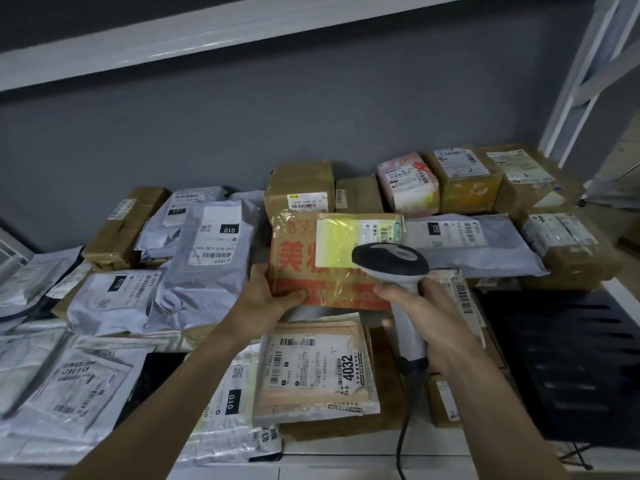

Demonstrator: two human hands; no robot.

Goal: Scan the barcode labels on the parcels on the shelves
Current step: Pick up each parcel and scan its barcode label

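The left hand (268,299) grips the lower left corner of a cardboard box with red printing (311,268), thumb on its front face and fingers curled under its bottom edge, tilting the box up so that its face looks toward the camera. A white shipping label (360,237) under glossy yellowish tape lies on the upper right part of that face, up and to the right of the left hand, with a small barcode near its right end. The right hand (420,310) is wrapped round the pale handle of a barcode scanner (391,261), whose dark head rises just above the fist and sits in front of the label, overlapping its lower right part; whether it touches the box cannot be told. A dark cable (401,441) runs down from the handle's base, below the right wrist. Beneath both hands lies a flat tan mailer (311,372) with a label reading 4032. To the left of the left hand sit several grey poly bags (207,268) marked 010, overlapping each other. Beyond the held box, against the grey wall (242,133), stands a row of brown cartons (301,185) and one pink box (408,185). To the right of the right hand is a black slotted panel (568,358).
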